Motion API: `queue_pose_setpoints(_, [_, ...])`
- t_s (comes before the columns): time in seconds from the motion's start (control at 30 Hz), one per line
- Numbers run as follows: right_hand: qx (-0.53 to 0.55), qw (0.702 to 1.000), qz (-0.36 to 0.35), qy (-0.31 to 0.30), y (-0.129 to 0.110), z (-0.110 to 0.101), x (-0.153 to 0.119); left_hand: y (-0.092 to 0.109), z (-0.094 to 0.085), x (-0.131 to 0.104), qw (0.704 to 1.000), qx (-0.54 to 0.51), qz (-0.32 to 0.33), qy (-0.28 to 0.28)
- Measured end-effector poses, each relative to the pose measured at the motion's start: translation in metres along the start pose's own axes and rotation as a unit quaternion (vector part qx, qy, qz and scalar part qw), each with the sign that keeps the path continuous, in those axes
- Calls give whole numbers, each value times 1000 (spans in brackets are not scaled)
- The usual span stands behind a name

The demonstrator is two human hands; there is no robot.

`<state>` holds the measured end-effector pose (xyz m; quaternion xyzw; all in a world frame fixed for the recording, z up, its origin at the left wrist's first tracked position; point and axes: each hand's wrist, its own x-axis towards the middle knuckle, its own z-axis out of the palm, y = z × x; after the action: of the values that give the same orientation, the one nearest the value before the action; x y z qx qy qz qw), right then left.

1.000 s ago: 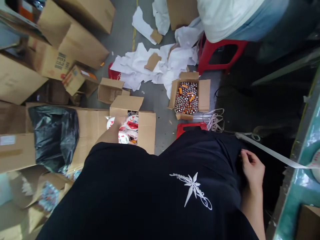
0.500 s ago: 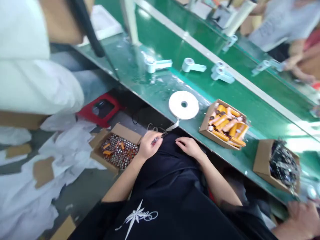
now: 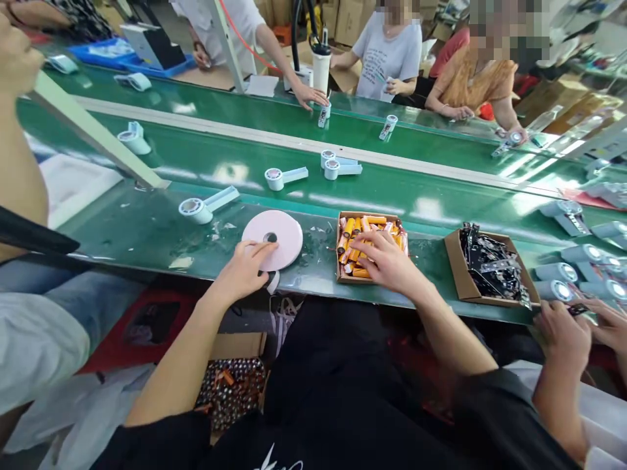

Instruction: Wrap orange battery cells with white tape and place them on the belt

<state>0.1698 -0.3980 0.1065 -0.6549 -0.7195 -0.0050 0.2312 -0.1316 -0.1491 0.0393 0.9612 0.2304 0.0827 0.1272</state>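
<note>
Tape roll point(image 3: 287, 235), frame centre: left hand point(image 3: 242, 271) loosely curled over its edge, grip unclear, could slide if bumped; batteries point(image 3: 349, 238), right of centre: right hand point(image 3: 392, 261) half-curled over them, grip unclear, could spill if box point(image 3: 345, 279) tips

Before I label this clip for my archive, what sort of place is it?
Most likely a factory assembly line: people work along both sides of a long green bench, similar light-blue parts lie along it, and orange cylinders sit boxed nearby.
</note>
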Motion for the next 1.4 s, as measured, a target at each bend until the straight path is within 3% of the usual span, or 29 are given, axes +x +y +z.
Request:
queue_pose_setpoints(0.13, [-162,967,-53,-190,30,-17,42,22,-2,-11,995,-12,24,99])
queue_pose_setpoints(0.23, [-192,954,-57,-223,40,-22,55,39,-4,-15,990,-22,55,128])
queue_pose_setpoints(0.3, [-143,964,-46,-221,46,-27,55,49,-7,-14,987,-23,69,142])
queue_pose_setpoints(0.37, [-16,983,4,-182,52,-32,51,58,-10,-10,985,-19,78,155])
queue_pose_setpoints(0.43, [158,981,90,-69,51,-33,45,68,-14,-5,980,-11,94,173])
queue_pose_setpoints(0.53, [370,904,185,109,38,-24,35,82,-21,6,972,2,124,198])
queue_pose_setpoints(0.63, [466,842,221,156,19,-13,31,93,-26,15,967,25,143,211])
queue_pose_setpoints(0.8, [506,803,246,197,4,-8,32,104,-28,23,962,65,152,218])
queue_pose_setpoints(1.03, [497,797,298,169,1,7,24,105,-26,27,959,82,153,224])
queue_pose_setpoints(1.2, [521,798,300,43,11,-11,26,108,-34,26,946,130,157,253])
queue_pose_setpoints(1.23, [525,797,296,41,14,-12,28,111,-34,27,941,141,159,265])
queue_pose_setpoints(1.3, [527,786,297,124,18,-6,33,117,-33,32,926,164,160,301])
queue_pose_setpoints(1.4, [519,737,304,308,20,12,38,125,-28,43,905,180,159,351])
